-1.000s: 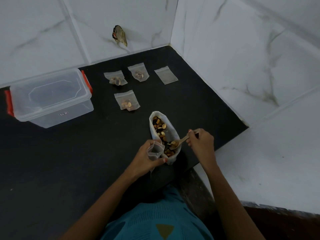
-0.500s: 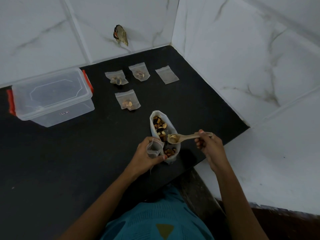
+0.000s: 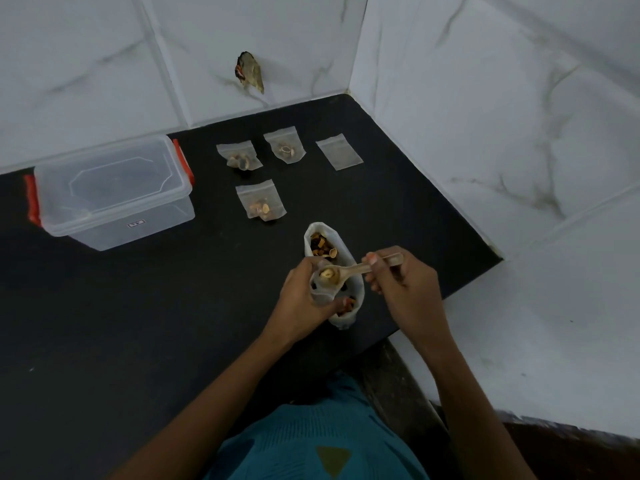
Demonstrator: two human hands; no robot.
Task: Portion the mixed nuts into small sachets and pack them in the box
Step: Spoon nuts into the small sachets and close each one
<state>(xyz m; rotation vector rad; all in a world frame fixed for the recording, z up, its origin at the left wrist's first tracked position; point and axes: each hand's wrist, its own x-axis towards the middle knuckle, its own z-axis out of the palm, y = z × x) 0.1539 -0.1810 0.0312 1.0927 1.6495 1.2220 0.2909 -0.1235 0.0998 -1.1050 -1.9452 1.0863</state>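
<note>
A white bag of mixed nuts [image 3: 330, 242] stands open on the black counter [image 3: 138, 323]. My left hand [image 3: 299, 303] holds a small clear sachet [image 3: 323, 292] open in front of the bag. My right hand [image 3: 401, 284] grips a wooden spoon [image 3: 353, 270] whose bowl, loaded with nuts, sits over the sachet's mouth. Three filled sachets lie farther back [image 3: 239, 157] [image 3: 284, 147] [image 3: 260, 204], and one flat empty sachet [image 3: 339, 151] lies to their right. A clear plastic box [image 3: 110, 192] with red clips and its lid on stands at the left.
White marble-tiled walls [image 3: 485, 98] close the counter at the back and right. A torn scrap [image 3: 249, 72] sticks to the back wall. The counter's front edge runs just below the nut bag, near my teal shirt [image 3: 311, 441].
My right hand lifted the spoon with nuts out of the bag and carried it left, from above the bag to the mouth of the sachet in my left hand.
</note>
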